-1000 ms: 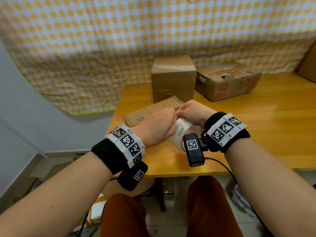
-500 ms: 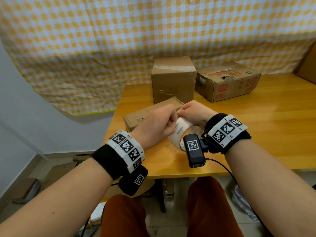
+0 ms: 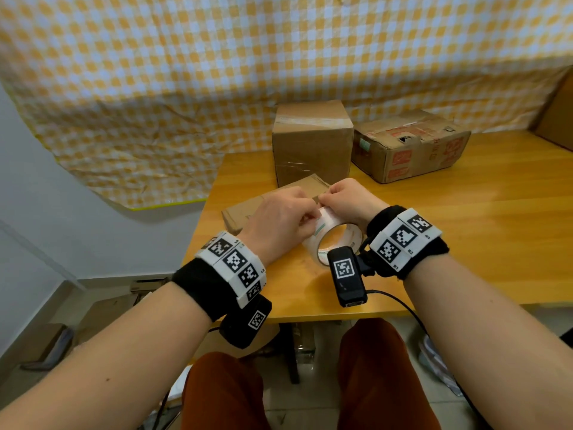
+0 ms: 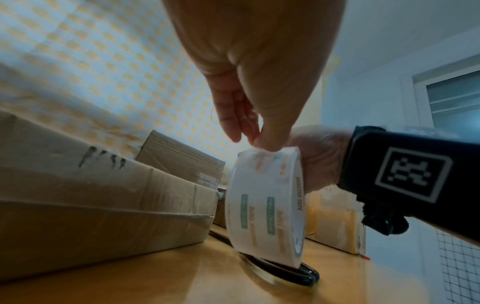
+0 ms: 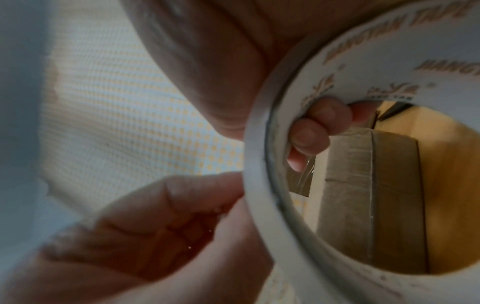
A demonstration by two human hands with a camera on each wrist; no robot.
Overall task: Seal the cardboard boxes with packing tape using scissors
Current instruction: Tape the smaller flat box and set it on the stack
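Note:
A white printed tape roll [image 3: 336, 240] stands on edge near the table's front edge, on the black handles of the scissors [image 4: 298, 274]. My left hand [image 3: 308, 217] pinches at the top of the tape roll [image 4: 265, 205] with thumb and fingertips [image 4: 267, 142]. My right hand [image 3: 327, 198] grips the roll from the other side, its fingers [image 5: 311, 133] curled inside the core. A flat cardboard box [image 3: 248, 209] lies just behind the hands. In the head view the scissors are hidden.
A tall taped box [image 3: 311, 141] and a worn box with red print [image 3: 409, 147] stand at the back of the wooden table [image 3: 480, 228]. A checked cloth hangs behind. More cardboard shows at the far right edge [image 3: 558, 119].
The roll has tipped a little, so its hole faces me more. Both hands stay on it in nearly the same place.

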